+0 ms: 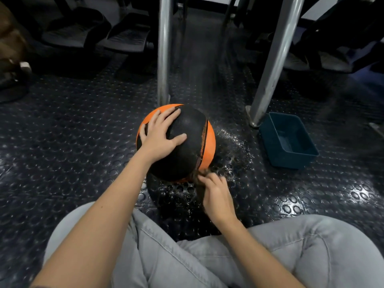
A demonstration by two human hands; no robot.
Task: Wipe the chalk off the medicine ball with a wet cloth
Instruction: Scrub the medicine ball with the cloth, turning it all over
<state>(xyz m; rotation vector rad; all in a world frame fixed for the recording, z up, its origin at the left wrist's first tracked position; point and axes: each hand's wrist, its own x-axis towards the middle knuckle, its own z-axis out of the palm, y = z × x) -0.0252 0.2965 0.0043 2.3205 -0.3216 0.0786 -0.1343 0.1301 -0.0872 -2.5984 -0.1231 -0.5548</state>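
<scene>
Far to the left of your fingers the floor [72, 121] is dark rubber matting stamped with raised round studs, and it carries everything here. Beyond it, in the dim back of the room, lie dark padded seats [124, 36]. Your left hand [161, 132] rests on top of the medicine ball [187, 150] with its fingers [170, 113] spread wide and laid flat and the thumb reaching out to the right. The ball stands on the floor just in front of your crossed legs in grey jeans [311, 246], black under those fingers and orange at its left and right flanks. Just behind the ball an upright metal post [164, 48] rises out of view. Low on the ball's near right side, your right hand [216, 196] pinches a dark cloth [196, 177] between thumb and fingertips, the cloth touching the ball's lower edge and hanging toward the floor. Around and to the right of those fingers the studs shine wet, with droplets [232, 146] scattered beside the ball. Further right a slanted metal leg [276, 55] meets the floor, and just beside its foot sits a blue rectangular plastic tub [268, 142], well apart from both hands.
</scene>
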